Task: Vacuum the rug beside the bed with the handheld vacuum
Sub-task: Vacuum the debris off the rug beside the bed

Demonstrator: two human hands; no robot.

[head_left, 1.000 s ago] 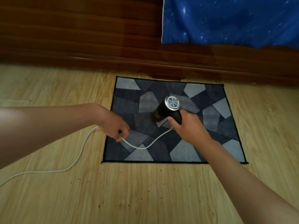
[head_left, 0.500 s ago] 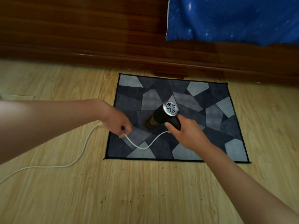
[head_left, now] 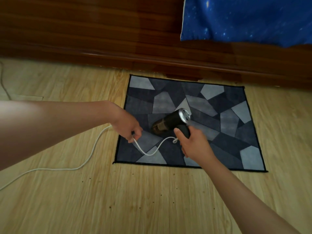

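Note:
A grey and dark-blue patchwork rug (head_left: 228, 119) lies on the wooden floor beside the bed. My right hand (head_left: 194, 142) grips the black handle of the handheld vacuum (head_left: 172, 121), whose nozzle points left and down onto the rug's left-middle part; its silver rear grille faces up to the right. My left hand (head_left: 130, 127) pinches the white cord (head_left: 148, 152) at the rug's left edge. The cord loops from the vacuum's handle to that hand, then trails off left across the floor.
The dark wooden bed frame (head_left: 118, 39) runs along the top, with a blue starry sheet (head_left: 244, 19) hanging at the upper right. Small dark specks dot the light wood floor (head_left: 135, 200) in front of the rug. Another cord (head_left: 3, 81) lies at the far left.
The vacuum's nozzle has swept leftward and nearer across the rug with my right hand. My left hand keeps its hold on the cord. The view has shifted slightly.

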